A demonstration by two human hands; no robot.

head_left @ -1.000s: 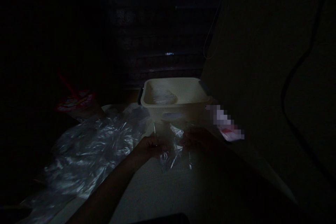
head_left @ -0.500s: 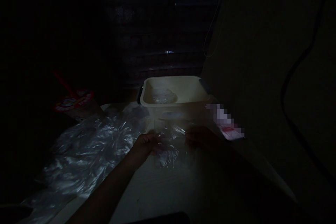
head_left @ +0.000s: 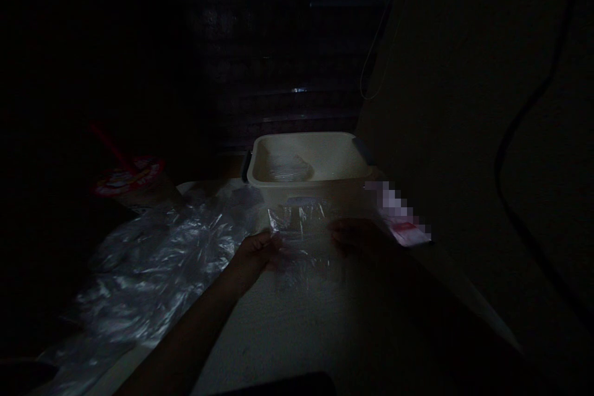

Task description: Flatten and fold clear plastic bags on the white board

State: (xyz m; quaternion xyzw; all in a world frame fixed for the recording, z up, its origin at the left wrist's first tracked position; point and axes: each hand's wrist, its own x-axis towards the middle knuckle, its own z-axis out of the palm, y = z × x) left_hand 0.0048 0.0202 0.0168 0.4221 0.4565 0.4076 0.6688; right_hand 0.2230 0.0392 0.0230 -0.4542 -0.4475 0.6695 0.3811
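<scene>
**Head view: clear plastic piece spanned between two grips**

From my remote station, I read the following layout on the dim feed.

1. Left grip (head_left: 257,249): thumb and fingers pinched on the left side of the clear plastic piece (head_left: 301,235).
2. Right grip (head_left: 355,236): in deep shadow; I judge the fingertips closed on the right side of the same piece.
3. Position: the piece is directly between the grips, over the bench (head_left: 264,340), on the near side of the cream bin (head_left: 343,195). Neither grip is plainly nearer to it.
4. Axis: the span from grip to grip runs left to right, roughly parallel to the bin's long side. The piece's own long axis I cannot tell.
5. Clearance: the upper edge overlaps the lower part of the bin's front wall in view; contact cannot be confirmed.
6. Surroundings: a heap of clear plastic (head_left: 162,284) lies on the bench to the left, nearer the left grip. Behind it stands a cup (head_left: 132,178) with a red straw (head_left: 114,147). A pink-and-white packet (head_left: 406,229), partly pixelated, lies beyond the right grip.
</scene>
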